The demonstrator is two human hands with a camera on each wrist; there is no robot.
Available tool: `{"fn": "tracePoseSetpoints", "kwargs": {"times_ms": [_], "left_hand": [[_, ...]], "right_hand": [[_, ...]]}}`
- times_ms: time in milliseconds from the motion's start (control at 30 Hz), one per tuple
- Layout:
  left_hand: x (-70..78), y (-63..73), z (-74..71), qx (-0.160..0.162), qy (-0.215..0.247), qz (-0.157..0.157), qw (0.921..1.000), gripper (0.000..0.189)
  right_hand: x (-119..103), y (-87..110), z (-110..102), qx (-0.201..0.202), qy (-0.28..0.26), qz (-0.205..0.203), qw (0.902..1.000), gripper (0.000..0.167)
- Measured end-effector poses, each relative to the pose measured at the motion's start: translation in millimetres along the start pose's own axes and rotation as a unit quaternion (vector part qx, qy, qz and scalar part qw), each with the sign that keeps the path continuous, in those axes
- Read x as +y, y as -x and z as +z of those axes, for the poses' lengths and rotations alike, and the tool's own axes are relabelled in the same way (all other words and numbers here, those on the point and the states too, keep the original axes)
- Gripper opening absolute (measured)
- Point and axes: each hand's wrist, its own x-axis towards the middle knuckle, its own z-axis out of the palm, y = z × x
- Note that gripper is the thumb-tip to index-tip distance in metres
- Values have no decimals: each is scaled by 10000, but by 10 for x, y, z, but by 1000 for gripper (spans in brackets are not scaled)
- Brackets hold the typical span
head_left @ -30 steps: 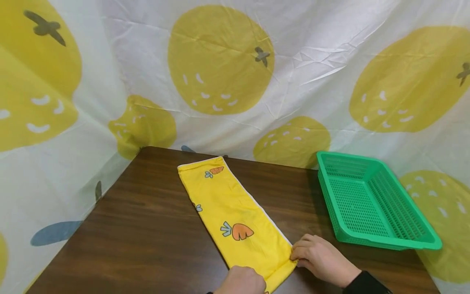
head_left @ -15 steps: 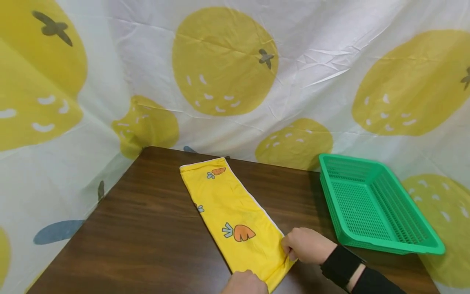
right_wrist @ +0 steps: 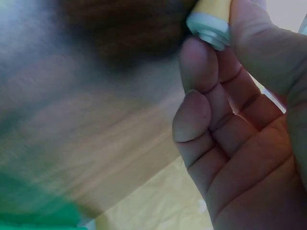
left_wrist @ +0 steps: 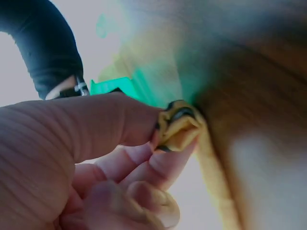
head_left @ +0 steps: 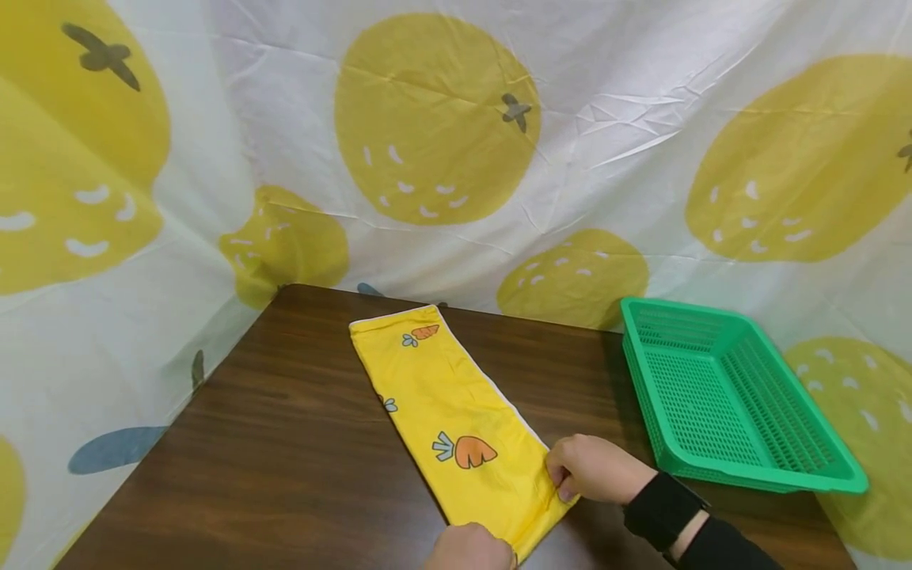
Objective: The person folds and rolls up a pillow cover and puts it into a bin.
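Note:
A yellow cloth (head_left: 466,396) with printed carrots and white edging lies as a long folded strip, slanting across the table from far left to near right. Its near end is rolled or folded over. My left hand (head_left: 472,548) pinches the left corner of that end; the left wrist view shows the rolled layers (left_wrist: 180,127) between thumb and fingers. On the opposite corner, my right hand (head_left: 598,469) grips the cloth, and in the right wrist view the layered white edge (right_wrist: 209,28) sits between thumb and fingertips. Part of the near end is hidden by the hands.
A green plastic basket (head_left: 765,473) stands on the right of the brown wooden table (head_left: 285,443), a short way beyond my right hand. A lemon-print curtain (head_left: 442,261) hangs behind the table and along its left side.
My right hand has moved slightly up and left along the cloth's edge and turned at the wrist, so its black wristband shows. The left hand stays at its corner. The head view has shifted slightly.

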Motion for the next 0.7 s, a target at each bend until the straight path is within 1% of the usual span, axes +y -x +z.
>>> {"fn": "tracePoseSetpoints", "kwargs": {"times_ms": [67, 100, 167, 200, 233, 267, 333, 400, 467, 533, 567, 633, 700], "left_hand": [[-75, 63, -129, 166, 548, 249, 9980, 40], [-113, 99, -215, 187, 906, 393, 9949, 40], [-194, 163, -393, 53, 1582, 571, 9857, 33], [-233, 192, -475, -66, 1946, 618, 9789, 28], [-267, 213, -546, -178, 2199, 648, 9732, 24], [-298, 229, -601, -280, 2399, 642, 9683, 22], [-348, 231, -654, -436, 2496, 624, 9653, 24], [-370, 221, -665, -458, 2504, 598, 9652, 30], [-349, 219, -664, -344, 2254, 526, 9722, 35], [-280, 236, -673, -129, 1890, 446, 9809, 37], [-238, 252, -677, -19, 1560, 412, 9869, 36], [-132, 288, -681, 153, 929, 378, 9948, 29], [-55, 302, -622, 333, 365, 479, 9976, 28]], "right_hand": [[21, 27, 13, 87, -83, -41, 9999, 25], [29, 41, 22, 135, -113, -64, 9998, 25], [45, 65, 43, 261, -137, -134, 9995, 25], [53, 74, 56, 347, -110, -192, 9992, 25], [62, 83, 70, 434, -78, -248, 9987, 24], [66, 92, 82, 503, -53, -291, 9983, 24], [78, 111, 108, 660, -1, -359, 9972, 25], [90, 134, 134, 811, 32, -391, 9959, 26], [97, 167, 161, 1026, 155, -451, 9936, 27], [104, 204, 195, 1306, 406, -668, 9884, 27], [104, 215, 208, 1434, 587, -814, 9846, 26], [102, 240, 234, 1700, 997, -1155, 9735, 22], [109, 267, 249, 1878, 1320, -1485, 9619, 17]]}}
